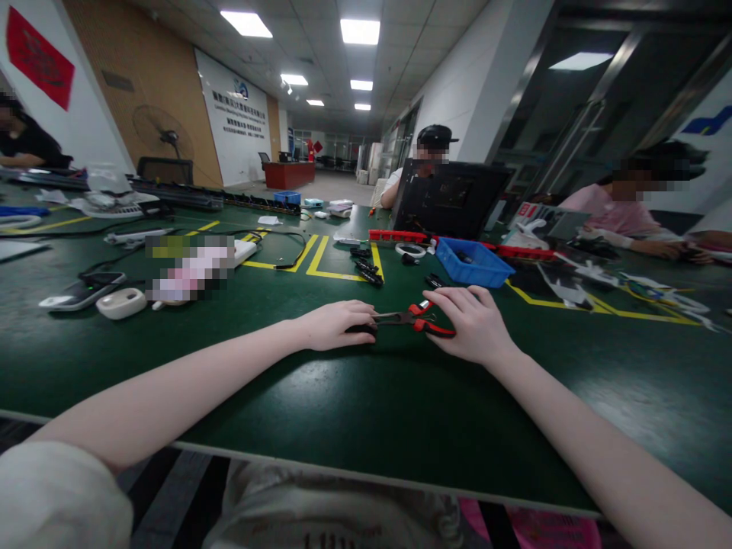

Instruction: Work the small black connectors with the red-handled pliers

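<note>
Middle of frame, over green worktop (343,412): left hand (332,324), fingers pinching small black part (361,329); right hand (474,326), fingers around red-handled pliers (405,317), tips at left fingertips. Blue bin (472,272) right of centre.

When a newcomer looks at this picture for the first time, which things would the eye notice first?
Probably the red-handled pliers near the centre, in the right hand, with their nose at a small dark piece held by the left hand. Next, perhaps, the bright blue bin on the green table beyond the right hand, and the big black panel standing behind it.
</note>
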Motion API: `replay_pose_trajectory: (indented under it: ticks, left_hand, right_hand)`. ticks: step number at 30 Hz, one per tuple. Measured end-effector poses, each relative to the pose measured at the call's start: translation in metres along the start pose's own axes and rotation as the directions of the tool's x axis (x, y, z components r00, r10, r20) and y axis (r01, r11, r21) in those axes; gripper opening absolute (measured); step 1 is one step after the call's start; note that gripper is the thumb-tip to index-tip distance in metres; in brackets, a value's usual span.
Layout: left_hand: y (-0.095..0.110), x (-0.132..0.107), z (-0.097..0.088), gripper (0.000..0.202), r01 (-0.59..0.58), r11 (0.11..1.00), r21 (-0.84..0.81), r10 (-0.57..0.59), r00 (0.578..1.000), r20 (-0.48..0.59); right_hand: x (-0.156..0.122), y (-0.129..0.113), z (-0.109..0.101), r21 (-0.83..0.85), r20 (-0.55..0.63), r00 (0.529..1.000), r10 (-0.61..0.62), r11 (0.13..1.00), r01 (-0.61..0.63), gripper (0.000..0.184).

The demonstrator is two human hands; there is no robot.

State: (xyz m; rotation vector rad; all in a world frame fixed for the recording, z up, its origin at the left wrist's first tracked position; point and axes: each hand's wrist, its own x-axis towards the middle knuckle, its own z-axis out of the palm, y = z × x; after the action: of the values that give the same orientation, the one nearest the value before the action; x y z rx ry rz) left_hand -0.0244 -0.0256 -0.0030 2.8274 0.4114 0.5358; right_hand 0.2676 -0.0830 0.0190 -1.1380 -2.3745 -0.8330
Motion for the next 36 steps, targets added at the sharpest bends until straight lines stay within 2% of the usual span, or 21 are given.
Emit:
replay_pose_trajectory:
  ticks: [5,9,16,24,29,32,36]
  left_hand:
    - [-0.003,0.001,0.003,0.026,-0.007,0.999,0.041,0.008,1.000,-0.011]
    - [-0.005,0.002,0.005,0.028,0.009,0.999,0.037,-0.008,1.000,-0.017]
    - [-0.005,-0.001,0.006,0.031,0.059,0.994,-0.091,-0.065,0.996,-0.062]
    - [-0.002,-0.003,0.003,0.029,0.027,0.987,-0.156,-0.047,0.991,-0.129]
    - [-0.006,-0.002,0.002,0.030,0.063,0.992,-0.107,-0.084,0.973,-0.214]
    - [-0.007,-0.002,0.002,0.019,0.118,0.992,-0.053,-0.128,0.954,-0.272]
    - [-0.007,-0.002,0.003,0.021,0.182,0.983,0.001,-0.175,0.944,-0.279]
  right_hand:
    - [-0.001,0.005,0.005,-0.011,0.010,1.000,0.020,1.000,-0.019,0.051]
    - [-0.001,0.007,0.010,-0.050,-0.001,0.999,0.041,0.998,-0.041,0.045]
    - [-0.003,0.011,0.012,-0.065,-0.016,0.995,0.100,0.993,-0.101,0.042]
    - [-0.003,0.009,0.011,-0.032,-0.009,0.994,0.106,0.994,-0.106,0.045]
    - [-0.003,0.008,0.012,-0.025,-0.033,0.995,0.097,0.995,-0.098,0.052]
    - [-0.004,0.009,0.012,-0.024,-0.034,0.995,0.093,0.995,-0.094,0.058]
    - [-0.004,0.010,0.013,-0.024,-0.046,0.994,0.099,0.995,-0.100,0.057]
